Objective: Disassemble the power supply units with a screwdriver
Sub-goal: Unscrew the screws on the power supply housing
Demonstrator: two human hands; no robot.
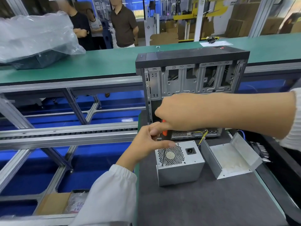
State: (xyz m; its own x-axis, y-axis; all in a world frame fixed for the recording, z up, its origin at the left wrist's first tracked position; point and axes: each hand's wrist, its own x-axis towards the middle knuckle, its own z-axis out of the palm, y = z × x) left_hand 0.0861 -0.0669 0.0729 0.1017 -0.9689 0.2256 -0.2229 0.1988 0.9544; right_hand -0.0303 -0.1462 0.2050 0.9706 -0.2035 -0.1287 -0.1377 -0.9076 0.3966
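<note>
Steel-framed black computer tower (192, 75) stands open at the back of the dark grey mat (211, 201), out of the working space. A bent silver metal cover (231, 159) lies apart, probably already removed. Just left, the boxy silver power supply unit (180, 167) stands fan grille up, exposing its screws. The right hand (177, 111) grips the orange-handled screwdriver (164, 141) from above; the left hand (149, 144) pinches its shaft, steadying the tip at the corner. No writing is legible.
</note>
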